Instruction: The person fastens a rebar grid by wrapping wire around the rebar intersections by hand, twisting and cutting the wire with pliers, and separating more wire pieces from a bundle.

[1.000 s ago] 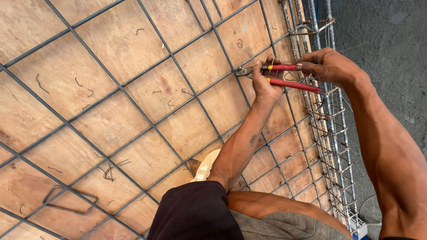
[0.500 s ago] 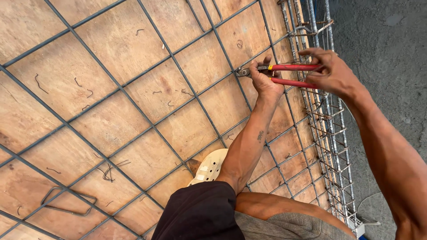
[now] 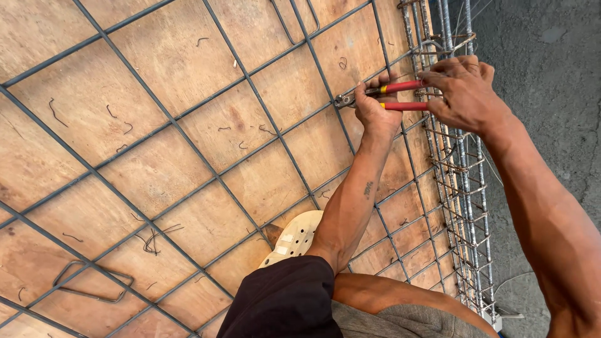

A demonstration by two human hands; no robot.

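Both hands clamp the red-handled pliers [image 3: 382,96], left hand [image 3: 374,111] near the head, right hand [image 3: 462,91] squeezing handles, steadying the nose on a rebar crossing [image 3: 341,100].

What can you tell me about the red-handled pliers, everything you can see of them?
The pliers are a metal nipper-type tool with two long red handles, yellow bands near the pivot and a dull grey head. They lie nearly level, head pointing left, with the head at a crossing of the rebar grid over the plywood. The left hand grips near the pivot; the right hand closes on the handle ends. The handles sit close together. The jaw tips are too small to read.
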